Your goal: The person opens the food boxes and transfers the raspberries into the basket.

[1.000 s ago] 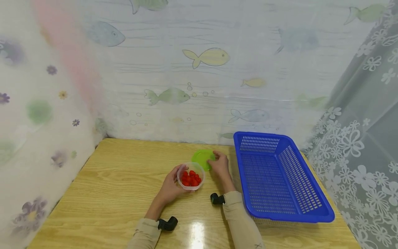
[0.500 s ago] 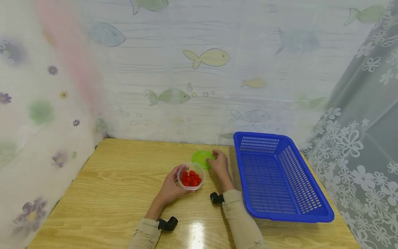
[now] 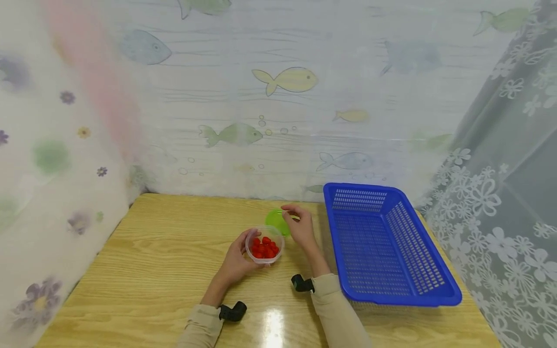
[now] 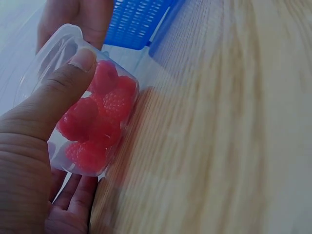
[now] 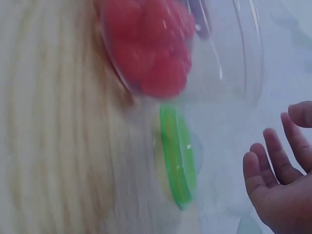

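A clear plastic tub (image 3: 263, 261) stands on the table with several red raspberries (image 4: 95, 122) in its bottom. My left hand (image 3: 236, 263) grips it from the left, thumb along the near wall and fingers round the far side. Behind the tub lies a round green lid (image 3: 273, 220), seen edge-on in the right wrist view, flat on the table. Over the lid's right side hovers my right hand (image 3: 301, 228). Its fingers are loosely bent and hold nothing; the right wrist view shows a gap between this hand and the lid (image 5: 178, 156).
A large blue plastic basket (image 3: 335, 246) with slotted sides stands on the right of the wooden table (image 3: 174, 241). Behind the table hangs a fish-patterned curtain (image 3: 235, 159). A lace curtain (image 3: 500, 217) hangs at the right edge.
My right hand has come off the lid's right edge and risen slightly to the left, over it. The left hand and the tub hold their place; the head view has shifted a little.
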`<state>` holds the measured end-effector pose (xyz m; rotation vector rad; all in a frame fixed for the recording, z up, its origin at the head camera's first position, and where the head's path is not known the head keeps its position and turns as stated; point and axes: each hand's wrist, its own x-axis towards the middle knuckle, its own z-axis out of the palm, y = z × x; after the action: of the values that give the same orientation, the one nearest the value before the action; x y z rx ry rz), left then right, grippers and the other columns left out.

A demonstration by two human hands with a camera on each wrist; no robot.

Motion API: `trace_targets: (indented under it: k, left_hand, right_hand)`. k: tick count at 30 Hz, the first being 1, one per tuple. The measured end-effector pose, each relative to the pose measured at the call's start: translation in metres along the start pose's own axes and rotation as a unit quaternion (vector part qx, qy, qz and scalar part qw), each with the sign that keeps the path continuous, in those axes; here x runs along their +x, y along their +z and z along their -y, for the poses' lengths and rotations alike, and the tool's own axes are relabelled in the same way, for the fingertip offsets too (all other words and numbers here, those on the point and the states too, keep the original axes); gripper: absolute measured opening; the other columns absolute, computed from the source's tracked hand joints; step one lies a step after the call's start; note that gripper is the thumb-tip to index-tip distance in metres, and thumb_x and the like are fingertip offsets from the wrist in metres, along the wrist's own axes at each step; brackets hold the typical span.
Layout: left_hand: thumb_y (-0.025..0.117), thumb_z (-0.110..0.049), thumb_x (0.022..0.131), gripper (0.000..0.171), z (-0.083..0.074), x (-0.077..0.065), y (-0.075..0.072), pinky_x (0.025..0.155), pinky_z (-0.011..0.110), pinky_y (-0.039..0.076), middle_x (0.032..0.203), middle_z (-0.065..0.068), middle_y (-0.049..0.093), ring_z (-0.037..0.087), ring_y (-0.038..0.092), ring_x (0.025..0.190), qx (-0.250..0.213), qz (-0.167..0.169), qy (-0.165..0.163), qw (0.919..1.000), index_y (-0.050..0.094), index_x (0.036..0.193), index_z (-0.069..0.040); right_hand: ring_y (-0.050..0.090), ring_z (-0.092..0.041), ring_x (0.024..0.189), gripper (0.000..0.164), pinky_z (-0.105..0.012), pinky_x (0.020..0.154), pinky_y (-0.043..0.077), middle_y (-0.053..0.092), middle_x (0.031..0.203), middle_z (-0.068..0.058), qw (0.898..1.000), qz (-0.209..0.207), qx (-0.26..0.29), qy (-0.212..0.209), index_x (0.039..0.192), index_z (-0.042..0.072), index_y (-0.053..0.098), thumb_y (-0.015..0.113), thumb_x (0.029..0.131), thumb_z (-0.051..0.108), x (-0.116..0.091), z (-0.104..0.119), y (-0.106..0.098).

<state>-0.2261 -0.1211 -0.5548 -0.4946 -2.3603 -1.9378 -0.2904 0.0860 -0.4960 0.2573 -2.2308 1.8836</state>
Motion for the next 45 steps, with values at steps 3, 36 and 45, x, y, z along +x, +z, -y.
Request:
trace_targets:
  k: [3, 36, 45]
  left_hand:
    - [0.094, -0.005, 0.069, 0.095, -0.001, 0.000, 0.000, 0.118, 0.038, 0.038, 0.146, 0.015, 0.056, 0.031, 0.049, 0.140, 0.000, 0.002, 0.002, 1.0000, 0.045, 0.150, -0.006]
    - [0.093, -0.002, 0.071, 0.094, 0.005, 0.002, 0.000, 0.115, 0.038, 0.043, 0.147, 0.016, 0.055, 0.033, 0.049, 0.140, 0.003, 0.005, 0.023, 0.9997, 0.044, 0.151, -0.008]
    - [0.091, 0.002, 0.071, 0.094, -0.016, -0.003, 0.002, 0.115, 0.051, 0.040, 0.146, 0.025, 0.054, 0.041, 0.047, 0.139, 0.007, 0.006, 0.024, 0.9997, 0.041, 0.150, 0.007]
  right_hand:
    - [0.064, -0.028, 0.106, 0.018, -0.022, 0.083, 0.056, 0.069, 0.118, -0.021, 1.000, 0.018, 0.001, -0.006, 0.113, -0.003, 0.072, 0.063, 0.100, 0.004, -0.006, 0.005, 0.004]
    - [0.049, -0.045, 0.135, 0.026, -0.058, 0.105, 0.050, 0.049, 0.147, -0.028, 0.963, 0.208, -0.168, -0.030, 0.119, -0.005, 0.071, 0.066, 0.095, 0.005, -0.040, 0.021, 0.009]
    - [0.055, -0.046, 0.128, 0.028, -0.053, 0.100, 0.055, 0.046, 0.149, -0.028, 0.950, 0.219, -0.221, -0.012, 0.122, -0.001, 0.071, 0.069, 0.095, 0.007, -0.040, 0.018, 0.012]
